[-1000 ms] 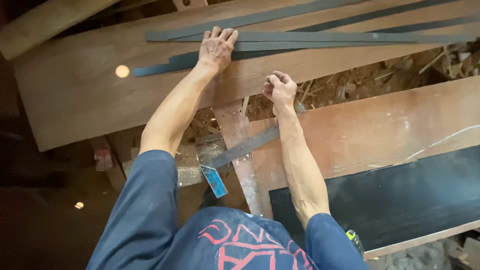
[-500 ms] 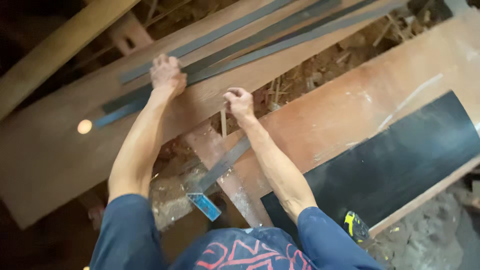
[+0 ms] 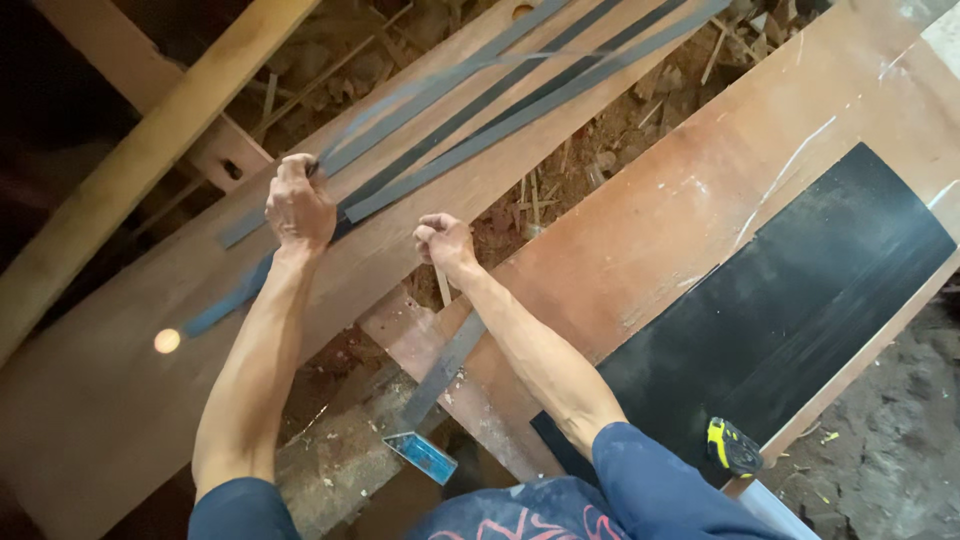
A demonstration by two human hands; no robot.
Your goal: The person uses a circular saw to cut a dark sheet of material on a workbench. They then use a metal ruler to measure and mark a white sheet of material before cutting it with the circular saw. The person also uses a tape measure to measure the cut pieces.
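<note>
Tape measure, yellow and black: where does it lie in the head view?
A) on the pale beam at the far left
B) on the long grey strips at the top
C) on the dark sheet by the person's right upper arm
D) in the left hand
C: the tape measure rests at the near edge of the dark sheet, beside the right sleeve and clear of both hands.

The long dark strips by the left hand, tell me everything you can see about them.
The dark strips are several long, thin, flat grey-blue bands, looking like laminate or metal. They lie side by side, running diagonally from the upper right down to the left across a reddish-brown wooden board. One is slightly blurred and seems lifted. The left hand is closed over their lower ends; the right hand is close by, apart from them.
</note>
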